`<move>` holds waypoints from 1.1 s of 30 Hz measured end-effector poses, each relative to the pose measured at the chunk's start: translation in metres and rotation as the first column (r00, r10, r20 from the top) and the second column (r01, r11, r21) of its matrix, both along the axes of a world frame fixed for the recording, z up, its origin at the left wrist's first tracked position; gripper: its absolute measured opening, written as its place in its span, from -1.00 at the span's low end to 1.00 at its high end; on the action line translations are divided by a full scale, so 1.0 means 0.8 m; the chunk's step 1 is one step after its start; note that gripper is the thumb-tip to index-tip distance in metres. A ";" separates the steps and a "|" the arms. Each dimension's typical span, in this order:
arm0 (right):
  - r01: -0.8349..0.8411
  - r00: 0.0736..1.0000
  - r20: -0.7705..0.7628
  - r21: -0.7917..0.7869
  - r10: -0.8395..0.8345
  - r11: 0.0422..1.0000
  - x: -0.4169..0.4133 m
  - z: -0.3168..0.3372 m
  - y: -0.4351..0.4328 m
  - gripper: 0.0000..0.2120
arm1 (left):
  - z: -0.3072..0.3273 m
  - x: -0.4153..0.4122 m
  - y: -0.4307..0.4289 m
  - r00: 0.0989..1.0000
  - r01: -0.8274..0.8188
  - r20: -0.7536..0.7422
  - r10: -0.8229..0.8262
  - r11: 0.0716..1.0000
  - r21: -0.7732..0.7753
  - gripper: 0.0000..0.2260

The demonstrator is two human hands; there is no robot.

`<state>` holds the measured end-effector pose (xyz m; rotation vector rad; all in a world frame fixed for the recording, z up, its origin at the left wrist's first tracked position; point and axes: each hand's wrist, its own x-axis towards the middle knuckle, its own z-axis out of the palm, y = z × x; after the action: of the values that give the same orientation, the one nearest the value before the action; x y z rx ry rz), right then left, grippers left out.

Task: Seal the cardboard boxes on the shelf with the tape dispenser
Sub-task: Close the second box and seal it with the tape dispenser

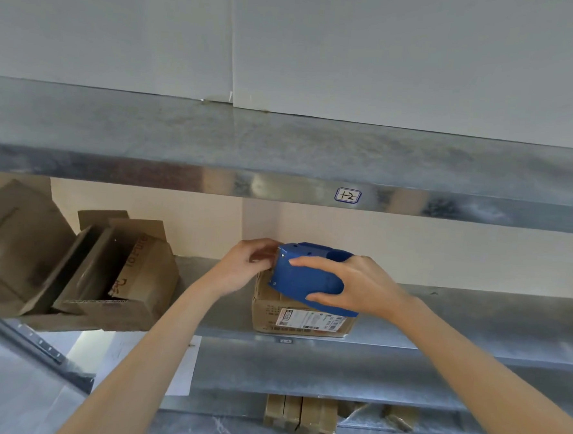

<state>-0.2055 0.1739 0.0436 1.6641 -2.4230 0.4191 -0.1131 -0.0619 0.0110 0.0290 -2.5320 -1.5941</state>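
A small cardboard box (300, 320) with a printed label on its front stands on the middle metal shelf (473, 315). My right hand (358, 285) grips a blue tape dispenser (305, 278) that sits on top of the box. My left hand (248, 265) is at the box's far left top edge, fingers curled beside the dispenser's front end; what they pinch is hidden. Most of the box top is covered by the dispenser and my hands.
Several open, empty cardboard boxes (114, 273) lie tipped at the left end of the shelf. The upper shelf (282, 149) carries a handwritten tag (347, 195). More small boxes (299, 417) sit on the floor below, and a white paper sheet (182, 364) hangs lower left.
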 end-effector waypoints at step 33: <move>0.110 0.980 0.144 0.180 -0.136 0.978 -0.027 0.050 0.055 -0.44 | 0.007 0.038 -0.035 0.887 -0.451 -0.009 0.461 0.872 0.190 -0.84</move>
<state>-0.2268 0.2178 0.0833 1.5868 -2.7303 0.3423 -0.0829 -0.0902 0.0163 0.5551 -2.1113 -1.5875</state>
